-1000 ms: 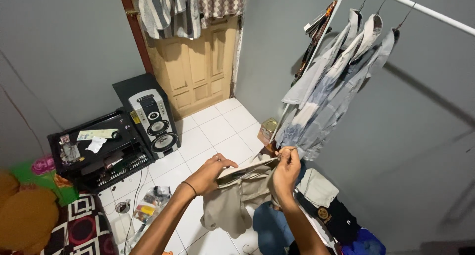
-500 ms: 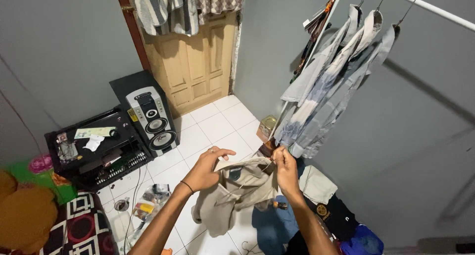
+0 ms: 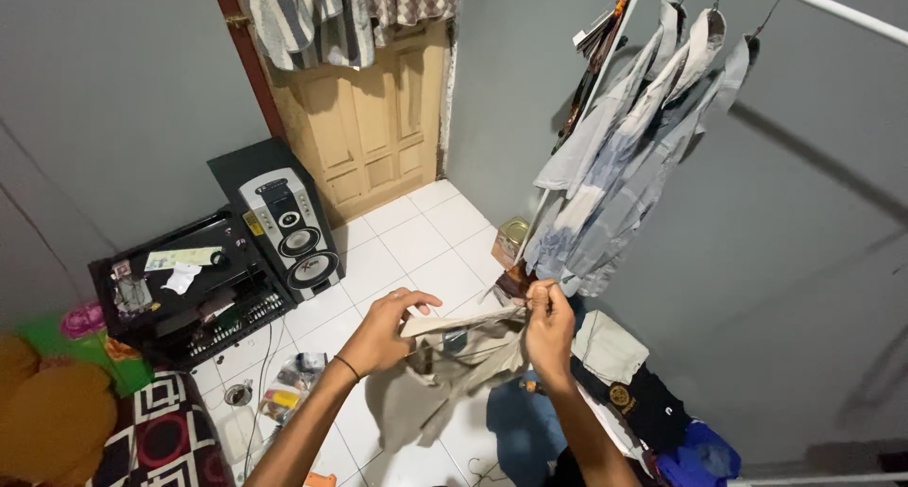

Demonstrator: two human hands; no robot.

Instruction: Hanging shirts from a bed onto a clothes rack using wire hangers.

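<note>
Head view: looking down over both bare forearms onto a white tiled floor in a small grey-walled room.
Left hand: closed on one end of the collar edge of a beige shirt, thumb underneath, fingers curled over the top; a thin dark band sits on the wrist.
Right hand: pinched shut on the other end of the same edge, fingertips bunched at the top.
Beige shirt: stretched between the two hands above the floor, its body and a sleeve drooping below them toward the tiles.
Under the shirt: a blue garment lies on the floor just beside the right forearm, with a heap of folded clothes, pale, black and bright blue, to its right.
Clothes rail: white, upper right, carrying grey-blue shirts on hangers whose hems hang close above the right hand.
Door: light wood, closed, with striped and patterned cloths hung over its top.
Left side: a black speaker stands beside a low black stand cluttered with papers and small items; cables and small packets lie on the tiles in front of it.
Small tin: on the floor near the foot of the rail.
</note>
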